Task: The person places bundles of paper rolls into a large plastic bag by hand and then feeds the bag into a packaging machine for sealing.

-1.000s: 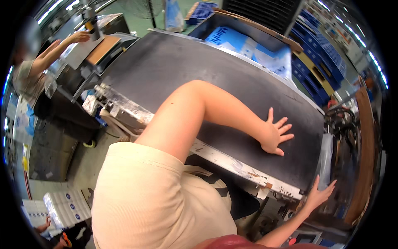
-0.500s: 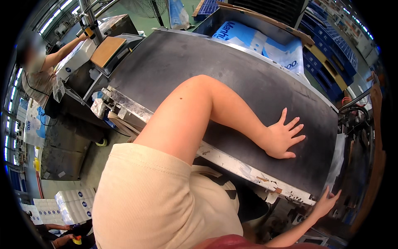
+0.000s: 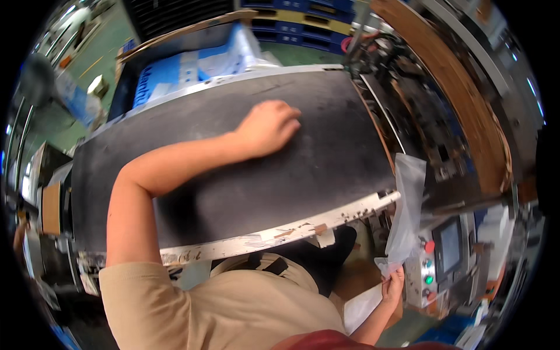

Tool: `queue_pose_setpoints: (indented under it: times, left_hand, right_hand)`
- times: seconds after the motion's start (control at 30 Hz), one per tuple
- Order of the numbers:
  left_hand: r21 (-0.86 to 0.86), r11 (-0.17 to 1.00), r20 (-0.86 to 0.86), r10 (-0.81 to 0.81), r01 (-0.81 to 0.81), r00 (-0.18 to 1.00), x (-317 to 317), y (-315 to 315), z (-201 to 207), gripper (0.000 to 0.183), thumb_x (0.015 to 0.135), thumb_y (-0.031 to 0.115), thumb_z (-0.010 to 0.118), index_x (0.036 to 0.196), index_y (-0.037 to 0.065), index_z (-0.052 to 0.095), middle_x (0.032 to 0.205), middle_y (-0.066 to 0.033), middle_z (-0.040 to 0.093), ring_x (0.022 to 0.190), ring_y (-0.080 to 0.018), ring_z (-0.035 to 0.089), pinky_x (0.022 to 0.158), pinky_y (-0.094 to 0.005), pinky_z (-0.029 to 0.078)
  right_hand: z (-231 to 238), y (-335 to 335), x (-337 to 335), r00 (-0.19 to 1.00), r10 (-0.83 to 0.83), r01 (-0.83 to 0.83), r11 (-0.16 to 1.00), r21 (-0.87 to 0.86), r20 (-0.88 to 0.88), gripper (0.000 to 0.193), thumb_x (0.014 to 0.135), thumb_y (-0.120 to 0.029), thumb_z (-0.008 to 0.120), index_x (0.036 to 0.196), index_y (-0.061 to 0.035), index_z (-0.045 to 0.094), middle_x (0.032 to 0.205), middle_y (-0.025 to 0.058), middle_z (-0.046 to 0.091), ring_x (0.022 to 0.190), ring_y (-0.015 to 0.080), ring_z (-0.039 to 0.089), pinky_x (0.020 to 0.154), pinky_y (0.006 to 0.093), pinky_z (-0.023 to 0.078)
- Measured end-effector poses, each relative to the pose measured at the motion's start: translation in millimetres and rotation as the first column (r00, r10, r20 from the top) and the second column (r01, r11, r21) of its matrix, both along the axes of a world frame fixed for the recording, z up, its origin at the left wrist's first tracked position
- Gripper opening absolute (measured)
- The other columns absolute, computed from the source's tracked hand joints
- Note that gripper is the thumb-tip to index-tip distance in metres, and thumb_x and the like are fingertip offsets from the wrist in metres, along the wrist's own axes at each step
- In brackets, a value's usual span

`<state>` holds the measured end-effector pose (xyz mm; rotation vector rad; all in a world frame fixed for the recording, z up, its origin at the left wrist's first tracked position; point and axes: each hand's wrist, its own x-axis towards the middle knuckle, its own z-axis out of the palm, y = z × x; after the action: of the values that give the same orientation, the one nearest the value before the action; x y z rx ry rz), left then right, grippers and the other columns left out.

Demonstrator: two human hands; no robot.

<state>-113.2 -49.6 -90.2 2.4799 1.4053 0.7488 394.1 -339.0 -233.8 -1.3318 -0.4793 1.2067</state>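
Observation:
My left hand (image 3: 269, 129) is over the middle of the dark conveyor belt (image 3: 326, 151), its fingers curled in with nothing visible in them. Whether its underside touches the belt I cannot tell. Down at the right, beyond the belt's near corner, my right hand (image 3: 394, 284) pinches the lower end of a translucent plastic film (image 3: 407, 204). That film stretches up along the right end of the belt, crumpled near my fingers.
A control panel (image 3: 448, 248) with a screen and coloured buttons stands right of my right hand. Machinery (image 3: 402, 99) and a wooden beam (image 3: 449, 87) lie past the belt's right end. Behind the belt is a bin with blue-and-white plastic packaging (image 3: 175, 73); blue pallets (image 3: 303, 26) are stacked farther back.
My view has swung to the right. The left hand, spread flat on the belt before, has curled its fingers. My right hand has gone from fingers apart to pinching the plastic film.

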Motion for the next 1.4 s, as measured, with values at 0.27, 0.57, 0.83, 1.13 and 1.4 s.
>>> queue_pose_setpoints:
  times: [0.27,0.57,0.83,1.13,1.4]
  left_hand:
    - [0.030,0.966,-0.516,0.235,-0.257,0.824,-243.0,280.4,-84.4,0.045,0.094,0.030,0.054,0.124,-0.004,0.057,0.129,-0.0252,0.055,0.124,-0.0365,0.050,0.106,-0.0411,0.037]
    - [0.039,0.977,-0.140,0.212,-0.209,0.967,-189.7,309.0,-80.3,0.025,0.085,0.026,0.066,0.090,0.001,0.067,0.087,-0.0178,0.068,0.077,-0.0281,0.065,0.073,-0.0377,0.049]
    - [0.399,0.740,0.462,0.347,-0.541,0.816,-183.5,209.9,3.5,0.033,0.100,0.027,0.051,0.107,-0.005,0.057,0.099,-0.0195,0.065,0.091,-0.0277,0.065,0.078,-0.0371,0.050]
    - [0.319,0.741,-0.129,-0.584,0.591,0.802,83.9,-43.0,93.2,0.012,0.091,0.007,0.054,0.099,0.001,0.049,0.104,-0.0137,0.061,0.098,-0.0239,0.059,0.091,-0.0409,0.043]
    - [-0.348,0.325,-0.215,-0.941,0.879,0.263,153.6,-153.0,17.6,0.027,0.093,0.028,0.057,0.098,0.002,0.050,0.114,-0.0137,0.063,0.107,-0.0280,0.062,0.104,-0.0446,0.041]
  right_hand:
    - [-187.5,-232.4,111.1,0.073,-0.995,0.971,0.085,-0.223,-0.065,0.012,0.087,-0.018,0.058,0.078,-0.0148,0.052,0.060,-0.0019,0.049,0.052,0.0137,0.050,0.046,0.0284,0.040]
    - [-149.7,-225.5,89.0,0.552,-0.679,0.822,0.346,-0.452,0.484,0.044,0.083,-0.005,0.051,0.125,-0.0131,0.054,0.080,0.0093,0.061,0.059,0.0181,0.057,0.047,0.0336,0.049]
    - [-132.8,-138.8,72.2,0.503,-0.131,0.703,0.637,-0.316,0.855,0.065,0.085,-0.023,0.063,0.138,0.0044,0.037,0.096,0.0247,0.068,0.096,0.0353,0.065,0.087,0.0398,0.049]
    - [57.7,3.4,-102.8,0.977,0.090,-0.099,0.994,0.037,0.193,0.046,0.103,-0.035,0.042,0.133,-0.0003,0.047,0.121,0.0161,0.061,0.102,0.0212,0.063,0.085,0.0340,0.052]
    - [77.7,-6.5,-152.3,0.955,0.170,-0.173,0.985,0.011,-0.242,0.034,0.092,-0.021,0.061,0.118,0.0011,0.056,0.115,0.0147,0.062,0.105,0.0246,0.060,0.087,0.0392,0.051]
